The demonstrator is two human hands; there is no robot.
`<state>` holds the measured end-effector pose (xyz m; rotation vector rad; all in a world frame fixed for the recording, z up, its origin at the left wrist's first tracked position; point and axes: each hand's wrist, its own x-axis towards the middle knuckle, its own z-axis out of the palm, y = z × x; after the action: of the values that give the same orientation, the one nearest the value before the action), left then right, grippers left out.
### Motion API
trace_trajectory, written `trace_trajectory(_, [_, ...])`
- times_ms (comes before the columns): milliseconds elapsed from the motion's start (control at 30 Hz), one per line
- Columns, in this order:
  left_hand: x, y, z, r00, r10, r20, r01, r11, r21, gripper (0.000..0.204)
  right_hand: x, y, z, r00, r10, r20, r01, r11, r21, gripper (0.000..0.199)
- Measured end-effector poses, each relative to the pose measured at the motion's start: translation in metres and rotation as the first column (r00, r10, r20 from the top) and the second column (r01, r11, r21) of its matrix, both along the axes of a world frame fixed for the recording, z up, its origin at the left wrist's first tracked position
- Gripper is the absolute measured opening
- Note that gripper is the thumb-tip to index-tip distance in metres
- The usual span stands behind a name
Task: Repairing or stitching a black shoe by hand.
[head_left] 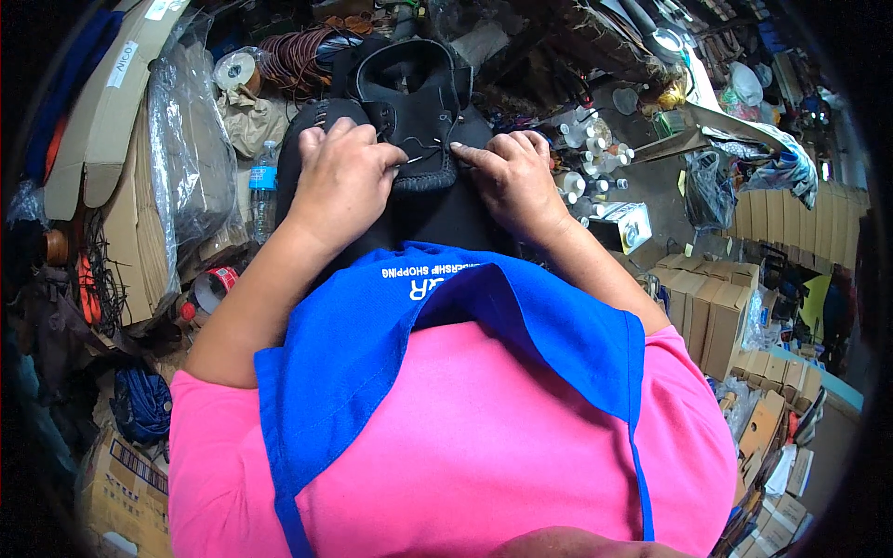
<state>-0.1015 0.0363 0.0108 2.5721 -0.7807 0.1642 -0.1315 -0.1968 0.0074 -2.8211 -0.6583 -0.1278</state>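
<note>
The person's left hand [342, 177] lies palm-down over the left side of a black leather shoe upper with a stitched toe seam [409, 102], which rests on the lap, directly ahead of the body and against dark trousers. The left fingers [321, 135] are curled and closed onto the upper's edge. A thin light-coloured thread [419, 147] crosses the seam between the two hands. The right hand [512, 177] sits on the right side of the same upper; its index finger is extended and presses on the seam at the thread, the remaining fingers folded narrow. Whether the right fingers pinch the thread cannot be determined. Both hands touch the upper and are just apart from each other.

A blue fabric apron [446, 344] covers a pink shirt [484, 446] in the lower field. Left of the lap stands a clear plastic water bottle [263, 186], near flattened cardboard wrapped in clear plastic sheeting [177, 158]. A coil of brown cord [293, 56] lies beyond the upper, with a roll of tape [233, 70] beside it. To the right stand several small white bottles [581, 177] on the floor, and stacked brown cardboard boxes [716, 307] further right.
</note>
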Motion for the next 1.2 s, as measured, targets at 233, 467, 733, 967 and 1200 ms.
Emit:
trace_trajectory(233, [0.023, -0.008, -0.019, 0.992, -0.116, -0.048, 0.094, 0.939, -0.332, 0.024, 0.030, -0.026, -0.002, 0.881, 0.077, -0.468, 0.152, 0.889, 0.432, 0.038])
trace_trajectory(467, [0.026, -0.009, -0.024, 0.992, -0.112, -0.063, 0.095, 0.970, -0.225, 0.024, 0.058, -0.032, 0.002, 0.790, 0.187, -0.583, 0.118, 0.888, 0.445, 0.034])
trace_trajectory(733, [0.029, -0.010, -0.026, 0.991, -0.108, -0.082, 0.088, 0.973, -0.211, 0.023, 0.063, -0.035, -0.003, 0.795, 0.226, -0.563, 0.082, 0.879, 0.469, 0.035])
trace_trajectory(967, [0.029, -0.009, -0.027, 0.992, -0.109, -0.068, 0.093, 0.973, -0.209, 0.023, 0.064, -0.034, 0.002, 0.768, 0.220, -0.601, 0.097, 0.888, 0.449, 0.028])
trace_trajectory(1200, [0.028, -0.010, -0.026, 0.991, -0.103, -0.086, 0.085, 0.977, -0.194, 0.021, 0.063, -0.035, -0.001, 0.755, 0.227, -0.615, 0.115, 0.878, 0.465, 0.024])
